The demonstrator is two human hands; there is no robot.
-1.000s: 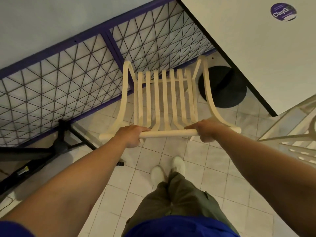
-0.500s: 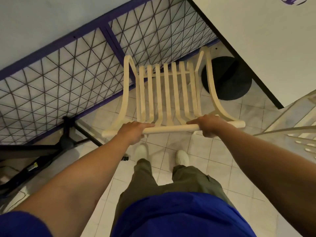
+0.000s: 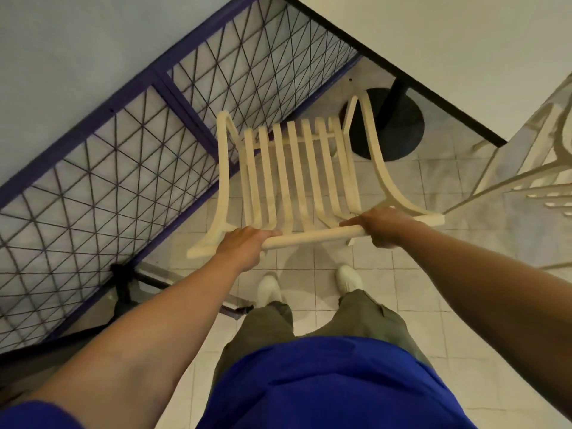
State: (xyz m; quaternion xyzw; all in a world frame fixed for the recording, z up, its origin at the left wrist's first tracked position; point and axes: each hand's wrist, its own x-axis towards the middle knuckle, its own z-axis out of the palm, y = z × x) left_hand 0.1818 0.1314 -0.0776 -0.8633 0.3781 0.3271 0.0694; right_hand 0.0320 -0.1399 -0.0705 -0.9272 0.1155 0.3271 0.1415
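A cream slatted plastic chair (image 3: 297, 171) stands in front of me, seen from above and behind its back. My left hand (image 3: 244, 243) grips the top rail of the chair back near its left end. My right hand (image 3: 383, 226) grips the same rail near its right end. The rail (image 3: 315, 235) shows bare between the two hands. The chair's legs are hidden under the slats.
A purple-framed wire mesh panel (image 3: 154, 144) runs along the wall on the left. A white table (image 3: 464, 51) with a round black base (image 3: 399, 131) stands at the right. Another pale chair (image 3: 532, 181) is at the far right. A black stand (image 3: 123, 283) sits low left on the tiled floor.
I have stepped forward with the chair held in both hands; it has moved toward the table and the black base. Both grips are unchanged.
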